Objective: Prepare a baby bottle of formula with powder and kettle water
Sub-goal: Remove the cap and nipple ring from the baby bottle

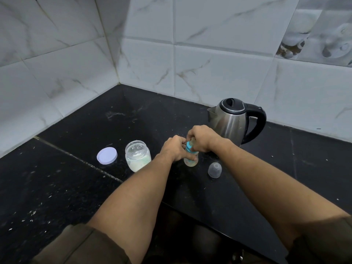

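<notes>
On the black surface (76, 187), between the open powder jar (138, 156) and the steel kettle (233, 121), we held the baby bottle (191, 161) upright with both hands. Our left hand (174, 148) was wrapped around its body, fingers closed on it, while our right hand (202, 139) was clenched over the top, covering the teat and bearing on the teal collar (189, 147). Each grip was firmly shut on the bottle. Pale liquid seemed to sit in the lower part, though our fingers hid most of it.

We judged the step to be screwing the collar down — or possibly loosening it; one frame could not tell us which. To do it well, we needed the left hand to keep the base planted and the bottle vertical, so nothing slopped, and the right hand to turn the ring squarely rather than at a tilt, which would cross the thread and leak when shaken.

The clear dome cap (214, 169) stood just beside the bottle on the right, within easy reach. The jar's lilac lid (106, 155) lay flat to the left of the jar, so the powder was uncovered — we thought it wise to keep elbows clear of it.
</notes>
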### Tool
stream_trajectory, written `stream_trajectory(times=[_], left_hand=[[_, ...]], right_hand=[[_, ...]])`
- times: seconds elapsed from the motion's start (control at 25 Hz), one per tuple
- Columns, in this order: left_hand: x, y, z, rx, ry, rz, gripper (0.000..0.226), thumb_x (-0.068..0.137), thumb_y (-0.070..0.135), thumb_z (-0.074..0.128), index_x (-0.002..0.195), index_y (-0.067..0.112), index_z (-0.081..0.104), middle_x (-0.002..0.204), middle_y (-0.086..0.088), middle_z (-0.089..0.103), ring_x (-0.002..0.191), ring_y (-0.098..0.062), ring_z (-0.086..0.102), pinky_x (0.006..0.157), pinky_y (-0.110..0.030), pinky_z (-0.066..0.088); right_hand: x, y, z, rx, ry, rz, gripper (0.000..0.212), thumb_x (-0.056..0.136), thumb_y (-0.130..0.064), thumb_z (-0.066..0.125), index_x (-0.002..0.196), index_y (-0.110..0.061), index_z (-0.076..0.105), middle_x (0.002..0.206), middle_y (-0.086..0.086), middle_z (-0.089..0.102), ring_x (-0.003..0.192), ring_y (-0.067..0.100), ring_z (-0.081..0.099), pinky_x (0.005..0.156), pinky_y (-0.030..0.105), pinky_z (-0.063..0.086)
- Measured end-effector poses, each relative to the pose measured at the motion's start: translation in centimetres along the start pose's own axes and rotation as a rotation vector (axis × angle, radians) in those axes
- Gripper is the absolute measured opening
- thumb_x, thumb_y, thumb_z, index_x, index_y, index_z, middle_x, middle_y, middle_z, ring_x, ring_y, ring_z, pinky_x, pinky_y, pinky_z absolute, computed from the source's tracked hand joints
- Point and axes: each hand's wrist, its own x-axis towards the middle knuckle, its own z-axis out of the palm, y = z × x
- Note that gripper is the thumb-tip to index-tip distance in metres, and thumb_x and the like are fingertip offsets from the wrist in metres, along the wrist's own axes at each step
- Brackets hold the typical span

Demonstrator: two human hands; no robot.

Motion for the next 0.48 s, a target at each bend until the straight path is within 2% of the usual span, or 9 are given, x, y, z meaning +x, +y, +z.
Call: stream_trajectory(times=[0.16,0.28,0.36,0.48], left_hand=[[-0.11,0.04,-0.02,0.008,0.010,-0.005,0.044,0.067,0.028,0.098,0.102,0.026,0.072,0.101,0.008,0.078,0.100,-0.011,0.073,0.095,-0.039,0.058],[-0.28,0.12,-0.07,0.020,0.020,0.011,0.041,0.066,0.029,0.099,0.098,0.026,0.073,0.091,0.011,0.076,0.093,-0.009,0.071,0.087,-0.035,0.057],[-0.32,0.14,-0.13,0.034,0.032,0.022,0.039,0.065,0.032,0.099,0.093,0.028,0.072,0.085,0.014,0.073,0.088,-0.008,0.069,0.082,-0.033,0.055],[-0.23,0.04,-0.12,0.044,0.022,0.021,0.038,0.065,0.033,0.099,0.091,0.030,0.071,0.087,0.014,0.074,0.091,-0.008,0.070,0.088,-0.037,0.058]], right_hand=[[-0.25,-0.09,-0.37,-0.015,-0.049,-0.068,0.043,0.083,-0.011,0.079,0.124,-0.019,0.068,0.124,0.002,0.061,0.108,0.021,0.060,0.090,0.033,0.054],[-0.41,0.02,-0.53,0.066,-0.009,-0.018,0.055,0.080,-0.022,0.080,0.131,-0.019,0.061,0.125,0.002,0.054,0.109,0.022,0.060,0.094,0.038,0.056],[-0.38,0.08,-0.53,0.082,0.041,0.050,0.057,0.079,-0.037,0.079,0.130,-0.019,0.061,0.123,0.001,0.058,0.107,0.022,0.062,0.091,0.040,0.056],[-0.31,-0.03,-0.26,0.009,0.028,0.116,0.047,0.081,-0.047,0.081,0.115,-0.018,0.066,0.109,0.001,0.068,0.096,0.023,0.066,0.076,0.036,0.054]])
